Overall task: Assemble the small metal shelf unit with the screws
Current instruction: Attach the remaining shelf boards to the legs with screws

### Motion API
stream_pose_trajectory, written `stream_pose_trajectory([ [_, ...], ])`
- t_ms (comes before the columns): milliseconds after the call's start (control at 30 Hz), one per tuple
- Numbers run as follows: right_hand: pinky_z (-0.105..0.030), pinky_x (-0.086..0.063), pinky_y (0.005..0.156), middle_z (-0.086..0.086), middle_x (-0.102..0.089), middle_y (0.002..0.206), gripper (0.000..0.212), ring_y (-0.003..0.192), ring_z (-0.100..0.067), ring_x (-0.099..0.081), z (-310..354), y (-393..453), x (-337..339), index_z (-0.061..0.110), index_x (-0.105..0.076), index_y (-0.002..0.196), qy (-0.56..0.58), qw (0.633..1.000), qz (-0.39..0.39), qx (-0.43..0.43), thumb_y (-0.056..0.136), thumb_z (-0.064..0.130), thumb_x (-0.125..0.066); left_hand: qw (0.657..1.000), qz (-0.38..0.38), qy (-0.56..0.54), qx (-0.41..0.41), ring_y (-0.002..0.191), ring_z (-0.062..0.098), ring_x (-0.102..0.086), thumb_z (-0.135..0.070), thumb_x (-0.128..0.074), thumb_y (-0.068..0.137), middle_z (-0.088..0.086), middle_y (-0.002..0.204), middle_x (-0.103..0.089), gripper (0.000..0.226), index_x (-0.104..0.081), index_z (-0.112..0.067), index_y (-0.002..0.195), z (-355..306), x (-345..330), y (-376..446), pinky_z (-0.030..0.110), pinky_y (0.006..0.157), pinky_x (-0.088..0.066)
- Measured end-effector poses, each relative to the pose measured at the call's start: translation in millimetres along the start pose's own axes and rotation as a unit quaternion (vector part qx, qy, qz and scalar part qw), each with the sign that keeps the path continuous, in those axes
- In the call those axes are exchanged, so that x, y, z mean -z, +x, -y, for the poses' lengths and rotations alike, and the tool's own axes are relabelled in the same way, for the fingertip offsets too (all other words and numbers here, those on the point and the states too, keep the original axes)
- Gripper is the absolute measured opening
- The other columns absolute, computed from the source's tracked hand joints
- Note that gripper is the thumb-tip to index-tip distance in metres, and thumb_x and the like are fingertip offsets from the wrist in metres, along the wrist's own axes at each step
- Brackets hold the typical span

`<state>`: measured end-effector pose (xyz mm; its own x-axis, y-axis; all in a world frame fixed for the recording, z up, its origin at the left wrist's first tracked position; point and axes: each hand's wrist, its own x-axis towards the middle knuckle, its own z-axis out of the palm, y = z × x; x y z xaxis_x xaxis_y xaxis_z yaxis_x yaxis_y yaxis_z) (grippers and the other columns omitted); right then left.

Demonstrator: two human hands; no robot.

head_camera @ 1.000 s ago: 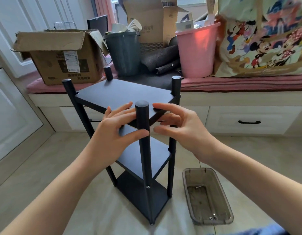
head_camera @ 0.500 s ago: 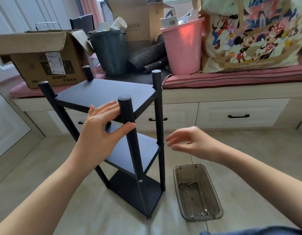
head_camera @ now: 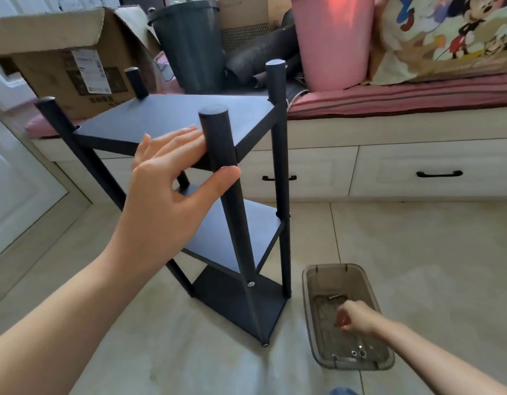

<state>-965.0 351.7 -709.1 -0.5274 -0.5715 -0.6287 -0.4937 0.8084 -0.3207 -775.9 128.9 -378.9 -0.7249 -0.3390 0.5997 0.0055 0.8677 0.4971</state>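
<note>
Steadying the black shelf unit (head_camera: 189, 121) on the floor, the left hand (head_camera: 166, 178) spreads wide, fingers flat on the top shelf's near edge and thumb against the near post (head_camera: 226, 178), likely to keep the frame from rocking. The right hand (head_camera: 357, 319) dips into the brown tray (head_camera: 309, 297) beside the unit's base, fingers curled (whether round anything, I cannot tell); screws (head_camera: 359, 352) lie at the tray's near end, just short of that hand.
</note>
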Motion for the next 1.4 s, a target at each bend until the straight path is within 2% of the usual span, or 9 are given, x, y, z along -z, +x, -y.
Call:
stream_pose_trajectory([
  [133, -0.024, -0.040, 0.075, -0.012, -0.058, 0.111, 0.011, 0.105, -0.026, -0.062, -13.1, 30.9, -38.3, 0.013, -0.055, 0.089, -0.079, 0.996, 0.037, -0.025, 0.095, 0.007, -0.047, 1.000, -0.023, -0.001, -0.013, 0.129, 0.000, -0.046, -0.043, -0.062, 0.090, -0.020, 0.126, -0.061, 0.029, -0.060, -0.036, 0.118, 1.2, -7.2, 0.2, 0.056, 0.117, -0.024],
  [300, -0.034, -0.043, 0.102, -0.021, -0.052, 0.138, 0.038, 0.126, -0.031, -0.054, -20.1, 51.3, -65.1, 0.001, -0.049, 0.136, -0.151, 0.985, 0.077, -0.016, 0.098, 0.007, -0.047, 0.999, -0.026, -0.005, -0.025, 0.123, -0.002, -0.050, -0.046, -0.060, 0.092, -0.026, 0.123, -0.059, 0.025, -0.057, -0.044, 0.116, 1.8, -9.4, -1.7, 0.058, 0.113, -0.032],
  [400, -0.037, -0.042, 0.104, -0.021, -0.050, 0.139, 0.043, 0.129, -0.034, -0.051, -19.5, 58.2, -72.8, 0.000, -0.048, 0.138, -0.188, 0.978, 0.087, -0.001, 0.095, 0.003, -0.053, 0.999, -0.027, -0.008, -0.025, 0.122, -0.002, -0.050, -0.045, -0.060, 0.092, -0.027, 0.124, -0.060, 0.023, -0.059, -0.043, 0.115, 2.1, -9.8, -1.7, 0.056, 0.114, -0.031],
  [700, -0.036, -0.042, 0.105, -0.020, -0.053, 0.139, 0.040, 0.129, -0.033, -0.053, -9.2, 67.8, -72.2, 0.001, -0.050, 0.137, -0.192, 0.980, 0.052, 0.026, 0.098, 0.000, -0.042, 0.999, -0.022, -0.001, -0.028, 0.121, -0.003, -0.051, -0.045, -0.060, 0.093, -0.032, 0.119, -0.059, 0.020, -0.056, -0.048, 0.113, 1.5, -9.6, -1.8, 0.057, 0.111, -0.035],
  [900, -0.030, -0.043, 0.094, -0.018, -0.056, 0.131, 0.031, 0.120, -0.030, -0.058, -3.0, 71.5, -75.2, 0.006, -0.055, 0.127, -0.146, 0.988, 0.038, 0.036, 0.098, 0.006, -0.044, 1.000, -0.011, -0.012, -0.017, 0.124, -0.001, -0.050, -0.047, -0.059, 0.093, -0.035, 0.119, -0.058, 0.022, -0.054, -0.052, 0.113, 1.5, -8.0, -0.1, 0.056, 0.112, -0.035],
  [1033, -0.023, -0.034, 0.077, -0.015, -0.053, 0.116, 0.024, 0.096, -0.020, -0.053, 1.9, 68.3, -66.6, 0.009, -0.054, 0.113, -0.086, 0.996, 0.012, 0.025, 0.094, 0.001, -0.042, 1.000, -0.005, -0.020, -0.015, 0.123, -0.003, -0.050, -0.045, -0.061, 0.092, -0.037, 0.118, -0.058, 0.023, -0.054, -0.053, 0.113, 1.6, -5.8, -0.3, 0.053, 0.112, -0.035],
  [1167, -0.021, -0.039, 0.077, -0.007, -0.054, 0.106, 0.022, 0.098, -0.019, -0.056, 5.2, 65.8, -58.9, 0.022, -0.048, 0.081, -0.027, 0.999, -0.010, 0.022, 0.092, 0.004, -0.048, 1.000, -0.005, -0.020, -0.010, 0.124, -0.002, -0.049, -0.046, -0.062, 0.092, -0.031, 0.122, -0.059, 0.024, -0.055, -0.050, 0.115, 1.7, -5.2, -1.3, 0.056, 0.113, -0.033],
  [1267, -0.019, -0.048, 0.083, -0.005, -0.070, 0.106, 0.012, 0.104, -0.016, -0.065, 7.4, 64.9, -55.7, 0.017, -0.071, 0.096, 0.037, 0.999, -0.036, 0.012, 0.091, 0.010, -0.062, 1.000, -0.005, -0.019, -0.004, 0.125, 0.001, -0.049, -0.045, -0.064, 0.092, -0.027, 0.123, -0.060, 0.024, -0.056, -0.047, 0.115, 1.3, -5.4, -1.5, 0.056, 0.114, -0.032],
  [1400, -0.019, -0.053, 0.083, 0.000, -0.074, 0.096, 0.011, 0.094, -0.010, -0.068, 10.1, 60.1, -51.0, 0.013, -0.077, 0.096, 0.152, 0.987, -0.059, -0.002, 0.085, 0.015, -0.074, 1.000, -0.007, -0.025, -0.004, 0.125, -0.001, -0.049, -0.042, -0.064, 0.091, -0.029, 0.123, -0.060, 0.024, -0.058, -0.047, 0.113, 0.5, -4.9, -1.1, 0.056, 0.115, -0.031],
])
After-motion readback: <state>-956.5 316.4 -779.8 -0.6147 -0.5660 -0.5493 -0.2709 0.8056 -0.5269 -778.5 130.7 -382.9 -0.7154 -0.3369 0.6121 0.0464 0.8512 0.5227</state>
